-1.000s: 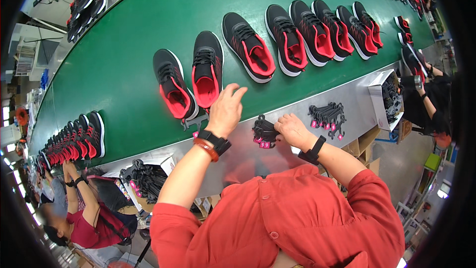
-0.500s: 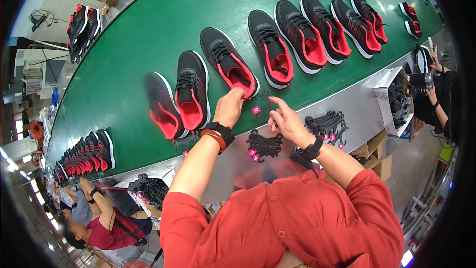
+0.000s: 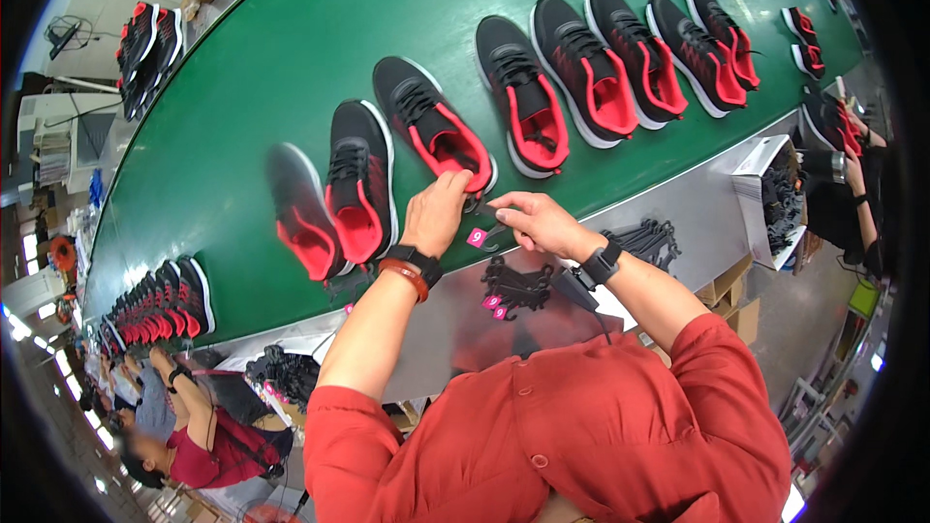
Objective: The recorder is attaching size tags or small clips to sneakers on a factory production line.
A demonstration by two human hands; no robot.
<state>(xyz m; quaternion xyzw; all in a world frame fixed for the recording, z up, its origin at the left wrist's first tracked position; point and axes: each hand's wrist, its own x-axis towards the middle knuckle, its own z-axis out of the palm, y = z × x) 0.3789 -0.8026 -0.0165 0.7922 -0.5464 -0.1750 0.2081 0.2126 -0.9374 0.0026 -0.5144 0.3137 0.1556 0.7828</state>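
Observation:
My left hand [image 3: 438, 210] pinches the heel collar of a black sneaker [image 3: 418, 105] with a red lining and white sole, lying on the green belt. Close beside it, my right hand [image 3: 544, 225] is closed on a black plastic shoe hanger [image 3: 495, 230]. The hanger's upper end is at the sneaker's heel; my fingers partly hide where they meet. A pink size tag [image 3: 477, 237] hangs on it. Left of the held shoe stand another sneaker [image 3: 355, 169] and a blurred one [image 3: 304, 203]. To its right, the nearest sneaker [image 3: 520, 97] stands apart.
More sneakers [image 3: 620, 58] line the green belt [image 3: 232, 155]. On the metal ledge [image 3: 426, 358] lie a hanger pile [image 3: 518, 283] and a second hanger bunch [image 3: 644, 242]. A box of hangers [image 3: 775, 189] stands right. Co-workers' hands [image 3: 852, 174] handle a shoe at far right; another person [image 3: 208, 446] sits left.
The held sneaker and others on the belt have shifted slightly left. My right hand has brought the hanger left, up against the heel beside my left hand.

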